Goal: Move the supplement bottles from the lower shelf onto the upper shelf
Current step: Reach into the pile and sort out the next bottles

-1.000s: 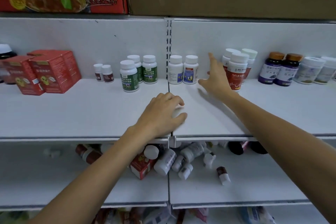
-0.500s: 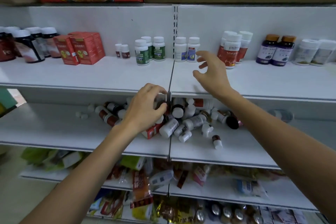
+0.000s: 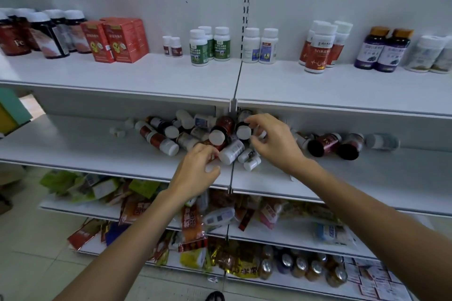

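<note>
Several supplement bottles (image 3: 230,151) lie tumbled in a pile on the lower shelf (image 3: 73,146), mostly white-capped, some dark red. My left hand (image 3: 195,173) is at the pile's front edge, its fingers and thumb curled round a small white bottle (image 3: 211,168). My right hand (image 3: 276,144) hovers over the right of the pile with loosely curled fingers. Its index fingertip reaches a dark bottle with a white cap (image 3: 243,131), which it does not grip. Sorted bottles stand upright in groups along the back of the upper shelf (image 3: 171,80).
Red boxes (image 3: 117,39) and dark bottles (image 3: 49,32) stand at the upper shelf's left; purple bottles (image 3: 384,49) stand at its right. Two dark bottles (image 3: 332,145) lie apart on the lower shelf's right. Snack packets (image 3: 190,222) fill the shelves below.
Both hands dropped from the upper shelf to the pile on the lower shelf. The view tilted down, showing more lower shelves. My left hand closed on a small white bottle.
</note>
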{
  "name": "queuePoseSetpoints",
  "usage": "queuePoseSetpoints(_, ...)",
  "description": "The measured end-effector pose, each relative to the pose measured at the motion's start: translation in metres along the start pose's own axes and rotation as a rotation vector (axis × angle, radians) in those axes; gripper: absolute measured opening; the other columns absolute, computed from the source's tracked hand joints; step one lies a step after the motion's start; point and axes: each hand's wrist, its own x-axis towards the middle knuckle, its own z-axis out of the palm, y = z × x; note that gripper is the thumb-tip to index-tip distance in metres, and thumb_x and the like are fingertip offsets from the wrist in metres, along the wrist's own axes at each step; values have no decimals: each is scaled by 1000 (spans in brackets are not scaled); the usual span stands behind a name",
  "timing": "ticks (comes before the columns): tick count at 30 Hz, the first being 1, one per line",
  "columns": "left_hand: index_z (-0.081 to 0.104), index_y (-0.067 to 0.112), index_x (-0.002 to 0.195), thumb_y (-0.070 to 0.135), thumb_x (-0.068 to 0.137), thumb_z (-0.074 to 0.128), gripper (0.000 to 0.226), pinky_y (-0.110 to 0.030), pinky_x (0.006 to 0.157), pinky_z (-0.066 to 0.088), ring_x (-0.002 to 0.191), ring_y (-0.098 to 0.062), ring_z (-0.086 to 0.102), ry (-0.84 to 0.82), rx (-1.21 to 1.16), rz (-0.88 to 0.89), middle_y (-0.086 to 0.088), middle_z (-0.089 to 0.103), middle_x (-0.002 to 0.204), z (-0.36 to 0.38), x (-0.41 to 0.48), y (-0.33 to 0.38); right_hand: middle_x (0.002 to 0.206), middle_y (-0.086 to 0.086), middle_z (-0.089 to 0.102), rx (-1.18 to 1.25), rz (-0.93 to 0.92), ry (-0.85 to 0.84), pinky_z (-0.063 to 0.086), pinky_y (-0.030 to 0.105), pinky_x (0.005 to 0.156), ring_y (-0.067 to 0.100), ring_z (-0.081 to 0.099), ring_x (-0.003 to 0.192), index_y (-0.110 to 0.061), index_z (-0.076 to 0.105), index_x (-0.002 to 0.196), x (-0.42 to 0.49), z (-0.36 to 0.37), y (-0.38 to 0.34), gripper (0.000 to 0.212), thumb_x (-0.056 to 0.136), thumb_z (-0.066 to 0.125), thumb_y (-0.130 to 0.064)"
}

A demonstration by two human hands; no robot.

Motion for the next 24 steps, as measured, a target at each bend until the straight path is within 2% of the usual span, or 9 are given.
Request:
queuePoseSetpoints(5,56,14,115,18,86,60,30,-31,89,42,108,-19,51,-65,-6,-29,-4,52,115,19,-1,-16,103,10,63,12,217,-40,49,34,78,20,59,89,-8,60,117,-7,15,33,36,81,60,-3)
queuePoseSetpoints(10,56,16,115,19,86,60,29,-24,83,37,107,-16,50,-110,-35,-26,-1,52,115,44,11,-25,106,14,65,24,414,-15,43,22,76,27,61,92,-4,63,114,-24,24,64,34,81,60,-1)
queuePoseSetpoints(13,57,15,114,18,86,60,29,-23,84,36,110,-17,49,-148,-52,-6,-2,52,118,65,24,-27,105,14,65,25,529,-24,49,34,85,29,62,94,-5,62,114,-40,26,85,34,80,60,0)
queuePoseSetpoints(15,58,14,114,18,85,61,29,-25,86,36,111,-19,49,-169,-58,-11,-5,52,119,78,34,-29,106,14,64,21,598,-36,49,33,84,28,62,91,-5,62,115,-50,27,99,34,81,59,0)
queuePoseSetpoints(19,61,7,112,14,82,65,31,-27,88,35,111,-27,49,-162,-46,-14,-13,54,117,100,56,-39,103,16,64,-19,650,-34,42,21,77,28,62,88,-4,62,113,-62,37,120,33,81,60,0)
queuePoseSetpoints(22,60,3,112,12,81,66,33,-25,84,34,109,-30,51,-131,-46,-19,-16,56,117,110,70,-51,104,14,64,-20,669,-75,42,23,76,28,61,92,-4,62,114,-61,55,128,34,80,61,-1)
queuePoseSetpoints(24,58,3,114,13,80,67,37,-24,85,33,110,-30,51,-115,-38,-16,-15,56,118,115,80,-59,105,12,64,-13,661,-118,47,29,80,27,62,93,-6,62,114,-55,70,130,33,81,64,-8)
